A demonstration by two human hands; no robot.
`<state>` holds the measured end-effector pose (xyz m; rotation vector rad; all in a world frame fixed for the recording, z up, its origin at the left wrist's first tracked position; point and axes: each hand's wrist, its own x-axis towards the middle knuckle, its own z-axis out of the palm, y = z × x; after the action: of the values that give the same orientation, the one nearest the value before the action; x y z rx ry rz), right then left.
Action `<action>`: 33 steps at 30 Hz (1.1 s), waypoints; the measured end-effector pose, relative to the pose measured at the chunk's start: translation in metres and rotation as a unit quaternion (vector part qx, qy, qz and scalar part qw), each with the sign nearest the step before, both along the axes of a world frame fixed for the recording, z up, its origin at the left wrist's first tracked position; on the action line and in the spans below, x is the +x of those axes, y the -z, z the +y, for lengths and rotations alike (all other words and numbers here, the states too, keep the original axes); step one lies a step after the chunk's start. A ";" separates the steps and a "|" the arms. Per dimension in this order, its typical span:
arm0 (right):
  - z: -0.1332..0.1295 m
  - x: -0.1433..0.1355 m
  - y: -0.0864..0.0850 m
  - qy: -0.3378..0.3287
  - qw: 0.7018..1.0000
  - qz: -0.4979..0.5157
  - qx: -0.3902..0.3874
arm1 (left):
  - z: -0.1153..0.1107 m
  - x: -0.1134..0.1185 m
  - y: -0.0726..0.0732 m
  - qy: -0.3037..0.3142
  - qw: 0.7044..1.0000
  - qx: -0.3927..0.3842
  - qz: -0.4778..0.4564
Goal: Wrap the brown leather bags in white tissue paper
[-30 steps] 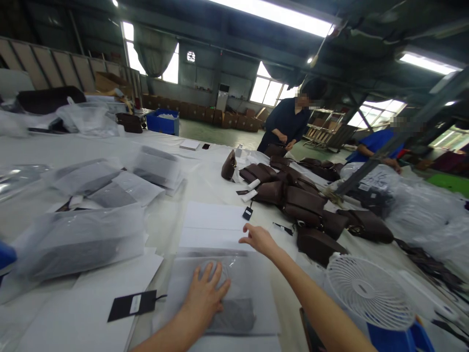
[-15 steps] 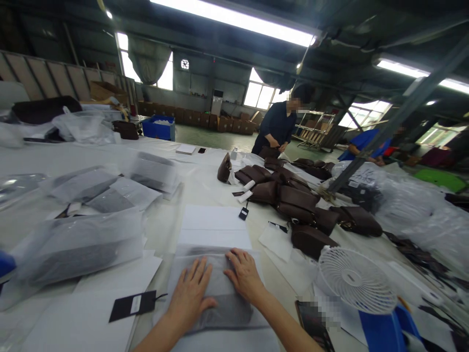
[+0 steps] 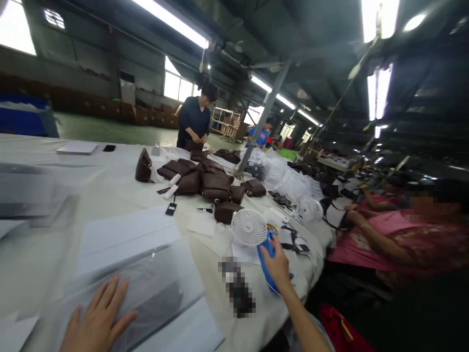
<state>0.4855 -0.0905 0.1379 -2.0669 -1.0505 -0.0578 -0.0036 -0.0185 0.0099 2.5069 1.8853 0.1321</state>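
My left hand (image 3: 97,318) lies flat, fingers spread, on a frosted plastic bag (image 3: 154,274) with a dark item inside. The bag rests on white paper sheets (image 3: 128,230). Out to the right, my right hand (image 3: 276,264) is at a blue object (image 3: 267,274) that looks like a tape dispenser, with a yellow ring (image 3: 271,229) near its top. The thumb and fingers of that hand are apart; whether they touch the blue body I cannot tell. A white round fan (image 3: 249,227) stands just beyond it.
Several dark brown leather bags (image 3: 216,186) lie heaped across the table (image 3: 106,190). A black tag (image 3: 171,209) is near the sheets. Clear plastic (image 3: 289,173) is piled by a metal post (image 3: 266,112). A co-worker (image 3: 194,120) stands across; another person in pink (image 3: 384,234) sits at right.
The view has swung right. My right hand has left the plastic bag and moved right to the blue object by the fan. My left hand stays on the bag.
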 end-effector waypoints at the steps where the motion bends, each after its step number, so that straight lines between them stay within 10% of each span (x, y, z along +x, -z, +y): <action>1: -0.015 0.025 -0.005 0.088 0.994 0.052 -0.024 | -0.001 -0.001 0.001 0.002 1.000 0.009 -0.011; 6: -0.058 0.084 -0.004 0.147 0.969 0.169 -0.100 | -0.010 0.002 -0.015 -0.014 0.996 0.008 -0.090; 19: -0.063 0.086 0.008 0.096 0.952 0.280 -0.080 | -0.006 0.001 -0.018 -0.006 0.989 0.023 -0.147; 33: -0.107 0.070 0.047 0.151 0.971 0.141 -0.122 | -0.002 -0.002 -0.019 0.006 0.994 0.013 -0.110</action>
<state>0.5554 -0.1976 0.0910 -2.3584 -0.5880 0.2169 -0.0056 -0.0206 0.0285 2.4032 1.7931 0.4172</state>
